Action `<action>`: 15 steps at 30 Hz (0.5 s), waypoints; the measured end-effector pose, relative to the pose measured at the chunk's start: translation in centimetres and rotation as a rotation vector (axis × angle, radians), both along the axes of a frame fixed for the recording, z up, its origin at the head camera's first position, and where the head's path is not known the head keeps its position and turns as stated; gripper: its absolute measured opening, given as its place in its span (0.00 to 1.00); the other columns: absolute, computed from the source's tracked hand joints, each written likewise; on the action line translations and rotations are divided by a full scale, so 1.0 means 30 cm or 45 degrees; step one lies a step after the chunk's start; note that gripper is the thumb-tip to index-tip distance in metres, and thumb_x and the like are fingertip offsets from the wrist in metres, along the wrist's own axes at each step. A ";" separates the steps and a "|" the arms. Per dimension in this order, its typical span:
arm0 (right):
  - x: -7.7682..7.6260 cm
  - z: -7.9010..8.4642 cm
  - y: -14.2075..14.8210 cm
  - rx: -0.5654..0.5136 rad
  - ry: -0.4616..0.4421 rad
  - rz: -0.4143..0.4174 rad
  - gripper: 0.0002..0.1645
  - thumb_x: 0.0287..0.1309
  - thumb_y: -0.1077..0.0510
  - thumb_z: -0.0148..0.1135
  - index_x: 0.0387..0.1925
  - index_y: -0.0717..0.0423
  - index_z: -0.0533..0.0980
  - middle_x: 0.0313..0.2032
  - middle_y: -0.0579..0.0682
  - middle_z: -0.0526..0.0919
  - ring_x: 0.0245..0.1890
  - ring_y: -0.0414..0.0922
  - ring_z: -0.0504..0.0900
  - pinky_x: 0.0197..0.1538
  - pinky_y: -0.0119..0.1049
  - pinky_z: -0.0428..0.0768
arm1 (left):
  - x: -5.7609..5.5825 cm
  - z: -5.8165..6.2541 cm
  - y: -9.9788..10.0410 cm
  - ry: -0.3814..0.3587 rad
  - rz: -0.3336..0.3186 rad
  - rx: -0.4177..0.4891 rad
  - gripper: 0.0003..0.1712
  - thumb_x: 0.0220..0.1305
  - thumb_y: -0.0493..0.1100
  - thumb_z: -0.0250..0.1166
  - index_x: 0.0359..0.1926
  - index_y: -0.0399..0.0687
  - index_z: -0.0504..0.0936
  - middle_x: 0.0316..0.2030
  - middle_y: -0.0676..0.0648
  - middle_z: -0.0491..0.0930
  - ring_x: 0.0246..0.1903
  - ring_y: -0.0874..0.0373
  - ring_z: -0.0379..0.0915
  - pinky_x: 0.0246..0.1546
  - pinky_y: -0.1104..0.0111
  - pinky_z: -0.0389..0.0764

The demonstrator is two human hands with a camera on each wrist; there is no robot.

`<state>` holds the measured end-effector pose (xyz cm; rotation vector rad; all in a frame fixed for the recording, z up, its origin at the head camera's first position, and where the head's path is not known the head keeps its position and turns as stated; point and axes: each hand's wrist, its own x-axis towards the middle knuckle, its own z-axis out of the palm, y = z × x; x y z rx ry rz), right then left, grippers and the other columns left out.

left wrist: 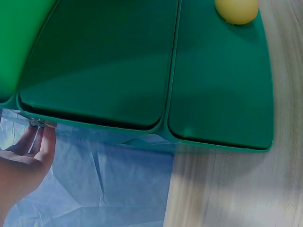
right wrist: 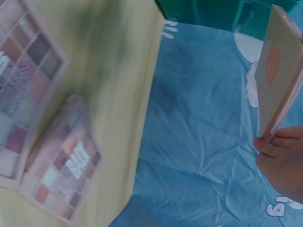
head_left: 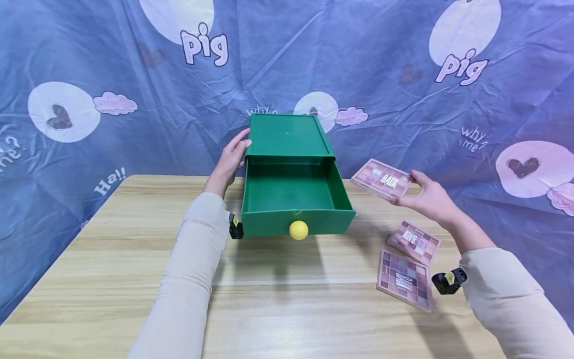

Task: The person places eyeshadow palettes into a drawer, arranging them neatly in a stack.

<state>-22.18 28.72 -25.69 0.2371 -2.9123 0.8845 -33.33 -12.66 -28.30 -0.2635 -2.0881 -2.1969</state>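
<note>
A green drawer cabinet stands at the middle of the table's far side. Its top drawer, with a yellow round knob, is pulled out and bare inside. My left hand rests against the cabinet's left side near the top, fingers extended; the left wrist view shows the fingertips at that side wall. To the right of the drawer, my right hand pinches an eyeshadow palette by its near right corner, thumb and fingers on opposite faces. It is held up above the table, tilted.
Two more eyeshadow palettes, a smaller one and a larger one, lie on the wooden table below my right hand. Lower drawer fronts show in the left wrist view. A blue printed cloth hangs behind.
</note>
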 end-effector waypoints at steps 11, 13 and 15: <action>-0.020 0.068 -0.032 -0.131 0.007 0.004 0.57 0.43 0.48 0.64 0.63 0.67 0.41 0.60 0.66 0.52 0.59 0.58 0.51 0.55 0.51 0.52 | 0.002 -0.001 0.003 -0.011 0.007 0.007 0.27 0.58 0.49 0.52 0.60 0.61 0.63 0.56 0.49 0.62 0.52 0.55 0.59 0.50 0.55 0.59; -0.021 0.082 -0.044 -0.139 0.018 0.009 0.57 0.42 0.48 0.65 0.64 0.66 0.42 0.60 0.65 0.52 0.59 0.57 0.51 0.56 0.50 0.52 | 0.002 0.001 0.003 -0.009 0.006 0.009 0.27 0.58 0.49 0.51 0.61 0.60 0.62 0.56 0.48 0.62 0.52 0.55 0.59 0.50 0.54 0.59; -0.022 0.095 -0.059 -0.148 0.022 0.019 0.56 0.43 0.48 0.64 0.64 0.65 0.42 0.60 0.64 0.52 0.60 0.55 0.50 0.57 0.48 0.51 | 0.003 0.002 0.004 -0.005 0.003 0.007 0.28 0.58 0.49 0.51 0.61 0.59 0.62 0.55 0.47 0.62 0.52 0.55 0.59 0.50 0.54 0.58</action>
